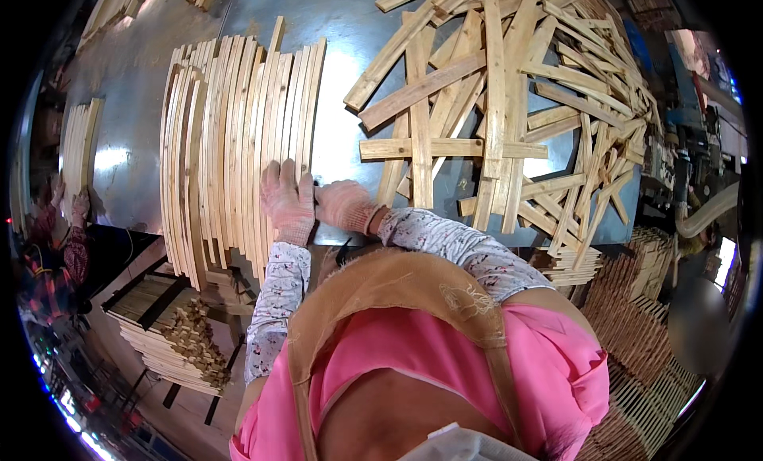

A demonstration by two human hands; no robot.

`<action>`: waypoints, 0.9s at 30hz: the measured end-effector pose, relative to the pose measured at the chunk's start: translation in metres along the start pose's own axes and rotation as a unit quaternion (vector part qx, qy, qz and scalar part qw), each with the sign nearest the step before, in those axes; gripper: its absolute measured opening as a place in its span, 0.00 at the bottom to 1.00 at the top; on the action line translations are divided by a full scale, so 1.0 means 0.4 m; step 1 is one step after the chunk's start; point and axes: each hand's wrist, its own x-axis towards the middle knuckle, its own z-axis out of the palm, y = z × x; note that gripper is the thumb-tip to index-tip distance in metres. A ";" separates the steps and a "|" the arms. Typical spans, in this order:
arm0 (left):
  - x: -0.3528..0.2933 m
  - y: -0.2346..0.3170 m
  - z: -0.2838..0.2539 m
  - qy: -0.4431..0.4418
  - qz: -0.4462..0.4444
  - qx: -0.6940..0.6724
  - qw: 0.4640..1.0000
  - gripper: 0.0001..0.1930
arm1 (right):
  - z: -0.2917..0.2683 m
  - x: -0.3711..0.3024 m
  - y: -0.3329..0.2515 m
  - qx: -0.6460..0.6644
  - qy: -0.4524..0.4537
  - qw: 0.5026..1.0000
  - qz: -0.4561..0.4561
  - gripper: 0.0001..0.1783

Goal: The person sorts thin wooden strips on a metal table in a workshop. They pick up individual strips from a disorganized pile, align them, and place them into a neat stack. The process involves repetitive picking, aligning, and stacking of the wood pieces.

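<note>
Long, narrow wooden strips stand side by side in a row (230, 135) on the metal table. My left hand (288, 200), in a pale pinkish glove, lies on the near right part of this row with its fingers stretched out. Close against it, at the row's right edge, is my gloved right hand (347, 205). Its fingers are curled and pressed together, and whatever is under them is hidden. One strip (276, 33) juts out past the far ends of the others.
A loose, crisscrossed heap of wooden slats (493, 103) covers the right of the metal table (131, 155). Stacked wood (163, 330) stands below the near left edge, with more stacks (636, 326) at lower right. At far left, another person's hands (80, 208) touch a smaller bundle (79, 143).
</note>
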 end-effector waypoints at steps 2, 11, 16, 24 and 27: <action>0.034 0.028 0.004 0.029 0.029 -0.085 0.996 0.29 | -0.025 0.000 0.028 -0.053 0.063 0.995 -0.063 0.21; 0.343 0.551 0.123 -0.241 0.092 0.197 0.946 0.62 | -0.005 -0.087 0.391 -0.187 0.266 0.931 -0.164 0.10; 0.368 0.592 0.238 -0.334 -0.044 0.075 0.939 0.48 | -0.060 -0.190 0.550 -0.209 0.255 0.916 -0.231 0.07; 0.142 0.325 -0.118 -0.360 -0.043 -0.148 0.920 0.45 | -0.160 -0.263 0.703 -0.159 0.299 0.923 -0.183 0.07; 0.004 0.295 -0.204 -0.412 -0.231 -0.495 0.729 0.44 | -0.234 -0.301 0.634 -0.179 0.372 0.903 -0.123 0.12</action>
